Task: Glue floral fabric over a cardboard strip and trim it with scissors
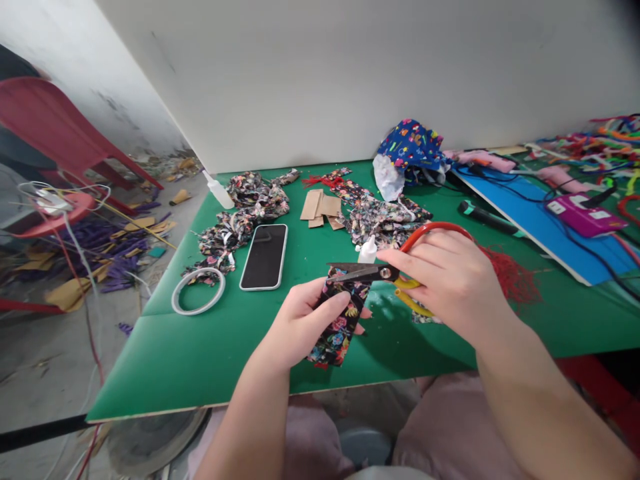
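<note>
Closed around a flat strip of black floral fabric [340,330], my left hand [307,320] keeps it above the table's front part, thumb on top. My right hand [450,280] grips scissors [370,272] with red and yellow handles. Their blades lie across the strip's upper end; whether they have cut into it I cannot tell. A small white bottle [368,251] stands just behind the scissors, partly hidden. Past it lies a heap of gathered floral fabric [380,220]. Red threads [513,273] are piled to the right of my right hand.
On the green table [200,363] are a phone [265,257], a tape roll [175,300], brown card pieces [320,205], another floral fabric heap [255,197] and a glue bottle [219,191]. A blue patterned cloth [413,150] sits behind. Rightward are a blue board [530,223], pink glue guns [483,160] and cables.
</note>
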Demonstrator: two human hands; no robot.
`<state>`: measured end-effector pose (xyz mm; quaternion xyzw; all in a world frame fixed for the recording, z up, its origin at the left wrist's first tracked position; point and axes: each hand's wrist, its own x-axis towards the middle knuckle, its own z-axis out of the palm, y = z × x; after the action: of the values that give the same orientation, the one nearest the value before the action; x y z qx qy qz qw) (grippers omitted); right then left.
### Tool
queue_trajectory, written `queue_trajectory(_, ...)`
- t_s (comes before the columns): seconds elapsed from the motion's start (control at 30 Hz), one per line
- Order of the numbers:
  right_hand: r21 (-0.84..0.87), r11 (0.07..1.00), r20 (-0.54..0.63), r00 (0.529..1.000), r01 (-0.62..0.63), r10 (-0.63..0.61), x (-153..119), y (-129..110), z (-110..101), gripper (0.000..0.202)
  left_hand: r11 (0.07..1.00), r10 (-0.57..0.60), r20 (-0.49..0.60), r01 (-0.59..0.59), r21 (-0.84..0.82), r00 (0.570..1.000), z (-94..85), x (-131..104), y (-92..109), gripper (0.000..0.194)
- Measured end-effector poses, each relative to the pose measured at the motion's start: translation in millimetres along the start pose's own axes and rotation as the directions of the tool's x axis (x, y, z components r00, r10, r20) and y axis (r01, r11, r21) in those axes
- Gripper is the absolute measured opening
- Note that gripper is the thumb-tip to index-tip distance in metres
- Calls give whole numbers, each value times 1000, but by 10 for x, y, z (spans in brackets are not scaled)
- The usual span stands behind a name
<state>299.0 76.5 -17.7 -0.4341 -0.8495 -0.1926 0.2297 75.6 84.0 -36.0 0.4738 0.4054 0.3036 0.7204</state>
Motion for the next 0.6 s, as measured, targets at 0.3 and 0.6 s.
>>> queue_trajectory(0.3,-45,999,-7,1000,-14,13,5,-35,-4,27,1000,-23,1,23,12,1000,-6,6,16,32)
queue_trajectory(0.6,-57,998,-83,996,-17,12,26,-63,5,21,998,32,-15,-31,48,999,1,18,-26,32)
